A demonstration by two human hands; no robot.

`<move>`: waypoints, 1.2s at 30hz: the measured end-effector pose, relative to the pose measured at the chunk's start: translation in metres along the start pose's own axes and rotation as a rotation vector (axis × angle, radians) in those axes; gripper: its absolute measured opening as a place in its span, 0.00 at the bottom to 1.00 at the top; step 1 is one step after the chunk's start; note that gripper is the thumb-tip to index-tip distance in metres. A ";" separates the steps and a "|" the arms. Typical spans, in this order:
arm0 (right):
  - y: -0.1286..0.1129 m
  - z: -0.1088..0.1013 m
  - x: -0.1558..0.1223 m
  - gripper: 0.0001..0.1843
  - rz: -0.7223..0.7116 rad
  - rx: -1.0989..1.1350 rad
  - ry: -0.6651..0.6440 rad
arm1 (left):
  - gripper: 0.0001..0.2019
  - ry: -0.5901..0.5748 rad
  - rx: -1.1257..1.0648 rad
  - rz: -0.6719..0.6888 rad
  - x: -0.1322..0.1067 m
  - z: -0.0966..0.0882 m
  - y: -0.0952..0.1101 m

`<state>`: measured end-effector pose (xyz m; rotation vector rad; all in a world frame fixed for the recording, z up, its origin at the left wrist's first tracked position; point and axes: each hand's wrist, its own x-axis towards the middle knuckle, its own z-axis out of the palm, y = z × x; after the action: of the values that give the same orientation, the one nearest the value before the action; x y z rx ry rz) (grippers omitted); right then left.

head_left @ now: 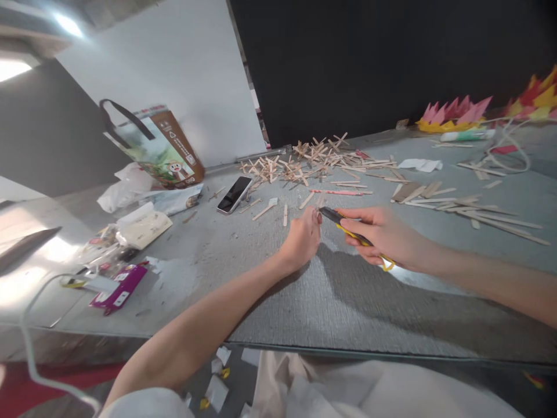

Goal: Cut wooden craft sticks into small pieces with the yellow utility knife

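Note:
My right hand [378, 235] is wrapped round a black and yellow utility knife [331, 216], whose tip points left. The tip meets the fingers of my left hand [304, 235], which are closed in a pinch low over the grey table [278, 307]. What the left fingers hold, if anything, is too small and blurred to make out. Just beyond the hands lie a red-and-white patterned strip [333, 192] and a few loose wooden craft sticks [285, 215].
A heap of craft sticks [313, 157] lies at the back, with another pile [470, 209] at right. On the left are a phone [235, 194], a printed bag [161, 148] and a purple packet [119, 289]. Pink and yellow paper crafts [455, 114] stand back right.

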<state>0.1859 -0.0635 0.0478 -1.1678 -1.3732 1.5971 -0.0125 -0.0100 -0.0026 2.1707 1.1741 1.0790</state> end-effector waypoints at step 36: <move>-0.002 0.008 -0.011 0.31 -0.355 -0.506 0.230 | 0.16 0.078 -0.155 0.007 -0.003 -0.004 0.012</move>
<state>0.1817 -0.0766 0.0516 -1.2539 -1.7643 0.8619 -0.0104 -0.0189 0.0069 2.0325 1.0787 1.2258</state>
